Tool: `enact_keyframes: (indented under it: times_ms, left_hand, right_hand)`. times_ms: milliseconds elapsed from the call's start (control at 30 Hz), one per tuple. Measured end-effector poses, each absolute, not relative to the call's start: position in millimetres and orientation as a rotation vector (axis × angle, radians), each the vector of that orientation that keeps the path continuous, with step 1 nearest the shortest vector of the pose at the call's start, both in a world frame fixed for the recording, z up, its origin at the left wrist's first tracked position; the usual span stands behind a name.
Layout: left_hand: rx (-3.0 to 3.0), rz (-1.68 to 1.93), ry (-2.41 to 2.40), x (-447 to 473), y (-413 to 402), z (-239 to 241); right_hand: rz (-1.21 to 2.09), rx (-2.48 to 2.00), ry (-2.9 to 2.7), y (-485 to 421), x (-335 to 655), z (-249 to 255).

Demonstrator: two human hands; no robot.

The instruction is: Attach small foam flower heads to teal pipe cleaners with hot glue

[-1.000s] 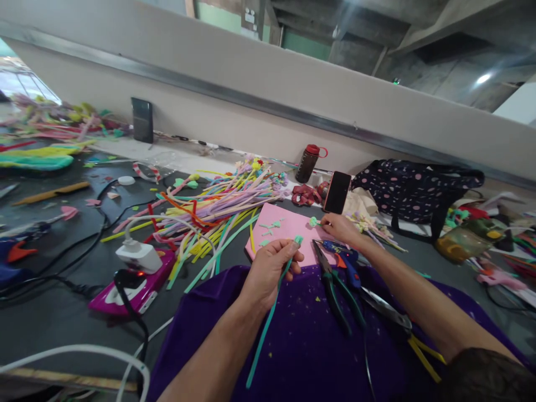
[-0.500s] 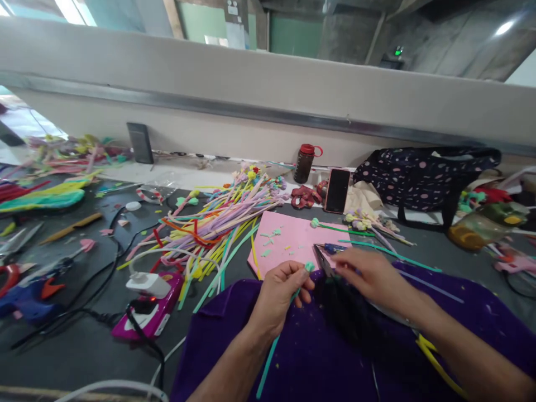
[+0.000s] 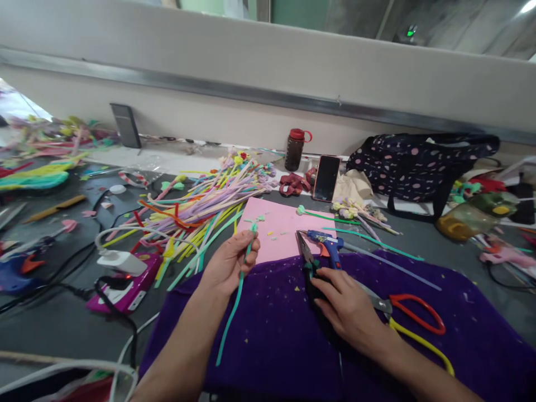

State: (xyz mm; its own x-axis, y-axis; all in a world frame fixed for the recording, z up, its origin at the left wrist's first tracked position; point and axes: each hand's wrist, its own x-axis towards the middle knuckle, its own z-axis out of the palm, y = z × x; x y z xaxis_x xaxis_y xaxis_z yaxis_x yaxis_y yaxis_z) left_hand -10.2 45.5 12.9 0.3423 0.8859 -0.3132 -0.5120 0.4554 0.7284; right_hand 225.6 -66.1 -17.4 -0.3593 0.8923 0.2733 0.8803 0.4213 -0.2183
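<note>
My left hand [image 3: 237, 257] pinches a green pipe-cleaner stem [image 3: 235, 310] between thumb and fingers. The stem's small mint-green tip [image 3: 254, 225] sticks up above the fingers, and its tail hangs over the purple cloth [image 3: 272, 329]. My right hand [image 3: 347, 307] lies over the dark handles of the needle-nose pliers [image 3: 307, 254], with its fingers curled across them and its thumb hidden. The pliers' jaws point away toward the pink sheet [image 3: 280, 215]. Just beyond that hand is a blue glue gun [image 3: 330, 245]. Scissors [image 3: 419, 310] with red and yellow handles lie partly beneath my right forearm.
Bundled pipe cleaners [image 3: 209, 204] spread left of the sheet. A magenta power strip [image 3: 125, 285] with cables sits at the left. Along the back stand a bottle [image 3: 295, 149], a phone [image 3: 326, 177] and a dark patterned bag [image 3: 402, 173]. A jug [image 3: 477, 215] is at the right.
My right hand has drawn back from near the glue gun onto the pliers' handles, uncovering the gun and scissors. My left hand has moved left with the stem. The view has shifted slightly.
</note>
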Motion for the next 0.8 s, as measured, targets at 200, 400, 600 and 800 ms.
enact_keyframes:
  times_ms: [200, 400, 600, 800]
  left_hand:
    - [0.625, 0.944, 0.819, -3, 49, 6]
    - [0.634, 0.935, 0.816, -6, 48, 0]
    - [0.624, 1.022, 0.851, -17, 51, -3]
    - [0.596, 1.187, 0.887, -27, 56, 0]
  right_hand:
    - [0.127, -1.482, -2.33, -70, 225, -22]
    - [0.091, -1.483, -2.403, -72, 219, -21]
    - [-0.003, -1.524, -2.427, -73, 216, -23]
    - [-0.108, -1.507, -2.47, -74, 210, -12]
